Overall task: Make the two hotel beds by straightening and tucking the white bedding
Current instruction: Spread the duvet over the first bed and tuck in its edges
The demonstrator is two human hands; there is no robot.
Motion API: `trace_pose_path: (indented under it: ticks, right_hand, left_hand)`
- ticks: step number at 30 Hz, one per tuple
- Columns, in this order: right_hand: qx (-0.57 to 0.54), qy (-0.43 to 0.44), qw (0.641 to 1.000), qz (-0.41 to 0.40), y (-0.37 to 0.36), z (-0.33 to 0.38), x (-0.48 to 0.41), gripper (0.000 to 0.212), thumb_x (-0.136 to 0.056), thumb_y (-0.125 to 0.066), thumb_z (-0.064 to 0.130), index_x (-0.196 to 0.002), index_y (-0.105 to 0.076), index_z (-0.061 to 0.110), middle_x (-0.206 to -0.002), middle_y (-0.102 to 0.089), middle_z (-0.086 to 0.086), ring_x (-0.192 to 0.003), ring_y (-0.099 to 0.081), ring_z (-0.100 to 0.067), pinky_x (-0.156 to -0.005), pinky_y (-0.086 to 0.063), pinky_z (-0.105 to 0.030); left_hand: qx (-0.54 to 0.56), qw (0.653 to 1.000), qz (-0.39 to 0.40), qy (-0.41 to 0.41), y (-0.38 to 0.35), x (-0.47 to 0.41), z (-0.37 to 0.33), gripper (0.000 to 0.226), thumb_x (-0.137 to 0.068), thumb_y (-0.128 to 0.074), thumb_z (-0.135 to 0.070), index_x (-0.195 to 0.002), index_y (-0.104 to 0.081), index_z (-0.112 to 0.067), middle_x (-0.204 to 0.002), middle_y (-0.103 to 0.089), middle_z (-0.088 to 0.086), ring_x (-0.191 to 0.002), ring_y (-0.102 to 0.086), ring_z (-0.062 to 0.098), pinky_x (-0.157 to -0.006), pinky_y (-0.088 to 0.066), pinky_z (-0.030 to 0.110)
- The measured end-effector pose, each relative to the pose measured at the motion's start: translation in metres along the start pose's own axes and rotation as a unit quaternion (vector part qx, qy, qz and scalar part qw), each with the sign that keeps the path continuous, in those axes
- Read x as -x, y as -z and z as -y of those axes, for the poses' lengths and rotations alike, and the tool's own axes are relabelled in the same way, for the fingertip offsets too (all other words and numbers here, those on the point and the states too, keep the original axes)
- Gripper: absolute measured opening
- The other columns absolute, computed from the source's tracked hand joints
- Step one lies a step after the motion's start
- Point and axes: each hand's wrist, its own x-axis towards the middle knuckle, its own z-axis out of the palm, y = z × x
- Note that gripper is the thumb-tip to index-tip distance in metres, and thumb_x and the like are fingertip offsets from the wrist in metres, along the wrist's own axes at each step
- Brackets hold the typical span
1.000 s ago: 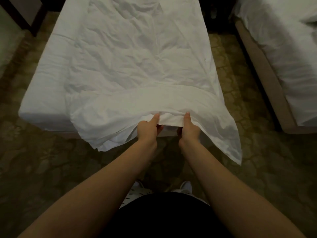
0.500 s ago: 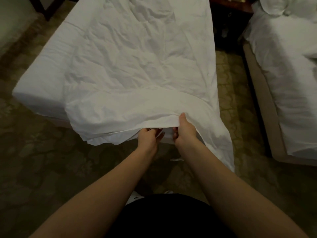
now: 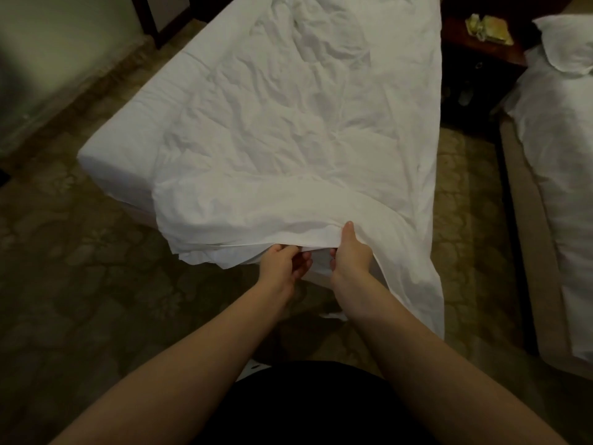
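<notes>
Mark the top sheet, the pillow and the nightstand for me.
top sheet [image 3: 288, 130]: head view, wrinkled middle on the bed
pillow [image 3: 568, 40]: head view, its upper face
nightstand [image 3: 481, 53]: head view, bare wooden top

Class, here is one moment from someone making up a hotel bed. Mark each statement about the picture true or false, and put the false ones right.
1. The left hand and the right hand both hold the near edge of the white sheet. True.
2. The sheet lies smooth and flat on the bed. False: it is heavily creased all over.
3. A pillow lies on the second bed, to the right. True.
4. The sheet is tucked in all round. False: its near right corner hangs loose toward the floor.
5. The floor is bare wood. False: it is patterned carpet.
</notes>
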Motion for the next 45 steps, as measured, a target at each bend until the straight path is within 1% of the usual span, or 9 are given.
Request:
trace_pose_path:
  ticks: [7, 15, 19, 23, 27, 34, 39, 41, 45]
  right_hand:
    - [-0.02, -0.018, 1.0, -0.009, 0.004, -0.001, 0.001, 0.041, -0.095, -0.05, 0.048, -0.073, -0.05, 0.013, -0.07, -0.054, -0.002, -0.064, -0.051, -0.014, -0.079, -0.046, -0.033]
    - [-0.082, -0.026, 0.996, 0.011, 0.003, -0.002, 0.009, 0.029, -0.092, -0.06, 0.039, -0.1, -0.055, 0.011, -0.079, -0.056, -0.001, -0.071, -0.054, -0.013, -0.082, -0.05, -0.031]
    - [-0.078, 0.003, 0.996, 0.03, 0.005, -0.008, 0.011, 0.034, -0.091, -0.064, 0.027, -0.116, -0.059, 0.005, -0.099, -0.061, -0.003, -0.083, -0.056, -0.014, -0.089, -0.05, -0.03]
    - [-0.026, 0.025, 0.999, 0.004, 0.006, -0.015, 0.012, 0.036, -0.09, -0.064, 0.034, -0.113, -0.06, 0.007, -0.096, -0.059, -0.001, -0.095, -0.057, -0.019, -0.097, -0.049, -0.036]
    - [0.015, 0.035, 0.999, -0.027, 0.003, -0.02, 0.013, 0.051, -0.088, -0.064, 0.042, -0.121, -0.059, 0.003, -0.114, -0.062, -0.009, -0.106, -0.057, -0.027, -0.101, -0.046, -0.042]
    - [0.052, 0.041, 0.996, -0.056, 0.003, -0.022, 0.019, 0.057, -0.087, -0.063, 0.047, -0.123, -0.057, 0.003, -0.114, -0.062, -0.011, -0.103, -0.058, -0.027, -0.099, -0.047, -0.042]
    - [0.053, 0.07, 0.994, -0.067, 0.004, -0.02, 0.025, 0.051, -0.09, -0.061, 0.042, -0.123, -0.056, 0.004, -0.113, -0.06, -0.008, -0.101, -0.056, -0.023, -0.096, -0.047, -0.037]
    - [0.044, 0.071, 0.994, -0.073, 0.004, -0.018, 0.027, 0.049, -0.09, -0.061, 0.041, -0.122, -0.056, 0.004, -0.106, -0.058, -0.005, -0.096, -0.054, -0.02, -0.09, -0.046, -0.032]
    - [0.038, 0.066, 0.994, -0.079, 0.0, -0.019, 0.032, 0.049, -0.091, -0.06, 0.042, -0.121, -0.056, 0.004, -0.107, -0.06, -0.006, -0.094, -0.055, -0.019, -0.088, -0.047, -0.031]
  left_hand:
    - [0.058, 0.997, -0.024, 0.04, -0.002, 0.002, 0.004, 0.014, -0.094, -0.042, 0.003, -0.093, -0.054, -0.003, -0.086, -0.058, 0.014, -0.073, -0.058, 0.02, -0.076, -0.054, 0.035]
    - [0.06, 0.998, -0.006, 0.032, 0.003, 0.001, 0.002, 0.014, -0.093, -0.048, 0.003, -0.089, -0.057, -0.006, -0.083, -0.058, 0.011, -0.071, -0.055, 0.015, -0.079, -0.053, 0.031]
    - [0.024, 0.999, 0.007, 0.044, 0.007, 0.0, 0.002, 0.013, -0.094, -0.048, 0.0, -0.09, -0.058, -0.006, -0.083, -0.058, 0.009, -0.069, -0.054, 0.013, -0.086, -0.052, 0.032]
    - [0.008, 0.997, 0.02, 0.072, 0.014, -0.001, 0.0, 0.009, -0.094, -0.049, -0.001, -0.093, -0.057, -0.006, -0.085, -0.058, 0.009, -0.071, -0.056, 0.013, -0.086, -0.053, 0.033]
    - [0.022, 0.996, 0.031, 0.086, 0.016, -0.002, -0.001, 0.01, -0.094, -0.048, 0.0, -0.095, -0.055, -0.007, -0.09, -0.058, 0.011, -0.071, -0.057, 0.014, -0.085, -0.054, 0.035]
    - [0.034, 0.994, 0.068, 0.083, 0.022, -0.007, -0.002, 0.012, -0.094, -0.047, 0.001, -0.091, -0.055, -0.007, -0.089, -0.058, 0.01, -0.068, -0.055, 0.013, -0.072, -0.053, 0.029]
    - [0.042, 0.995, 0.072, 0.049, 0.021, -0.008, -0.009, 0.011, -0.091, -0.049, 0.003, -0.086, -0.056, -0.005, -0.084, -0.059, 0.009, -0.073, -0.059, 0.016, -0.074, -0.053, 0.028]
    - [0.036, 0.996, 0.065, 0.038, 0.017, -0.008, -0.012, 0.003, -0.091, -0.054, -0.005, -0.092, -0.057, -0.006, -0.09, -0.061, 0.009, -0.079, -0.061, 0.018, -0.073, -0.054, 0.029]
    - [-0.001, 0.999, 0.018, 0.045, 0.011, -0.013, -0.015, 0.012, -0.092, -0.06, -0.02, -0.1, -0.057, -0.011, -0.105, -0.06, 0.009, -0.092, -0.06, 0.02, -0.07, -0.054, 0.028]
